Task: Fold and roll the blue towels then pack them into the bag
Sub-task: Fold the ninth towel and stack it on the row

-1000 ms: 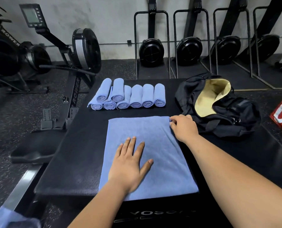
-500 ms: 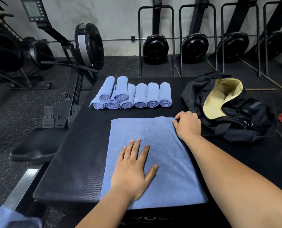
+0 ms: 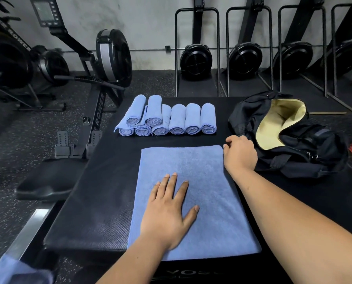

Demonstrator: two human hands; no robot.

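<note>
Little has shifted since the earlier frame: both hands keep their places on the blue towel (image 3: 208, 181), lying flat at the near edge of the black padded box (image 3: 101, 191). The left hand (image 3: 166, 216) presses it, open, fingers spread. The right hand (image 3: 240, 154) grips its far right corner with curled fingers. Eight rolled towels (image 3: 178, 119) line the far edge; the open duffel bag (image 3: 314, 152) sits at the far right corner.

A blue towel (image 3: 208, 181) is spread flat on the near part of the black surface (image 3: 101, 191). Behind it, eight rolled towels (image 3: 177, 119) are laid side by side, with two stacked on top at the left. A black bag (image 3: 306, 152) with yellow lining is seen lying open at the right.
</note>
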